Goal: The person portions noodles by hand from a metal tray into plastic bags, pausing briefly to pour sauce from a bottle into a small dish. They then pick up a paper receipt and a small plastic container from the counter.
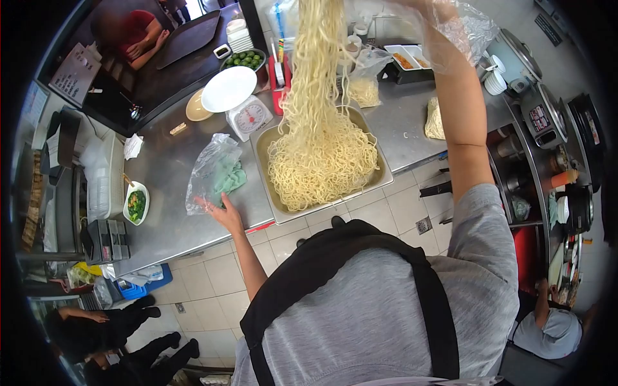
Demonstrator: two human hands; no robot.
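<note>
Yellow noodles (322, 161) fill a metal tray (387, 179) at the counter's front edge, and a long bundle of them hangs down into it from the top of the view. My right arm is raised, with clear plastic around its wrist; the fingers of my right hand are out of sight past the top edge. My left hand (224, 212) is low on the left of the tray, fingers apart, against a clear plastic bag (209, 174) with green plastic (232, 179) beside it. Behind the tray's left corner stands a scale (250, 119) bearing a white plate (229, 89).
A bowl of greens (136, 203) sits on the left of the steel counter (167, 167). Bagged noodles (364, 92) lie behind the tray, more (435, 119) to its right. Limes (244, 59) are at the back. People stand lower left, lower right and beyond the upper-left opening.
</note>
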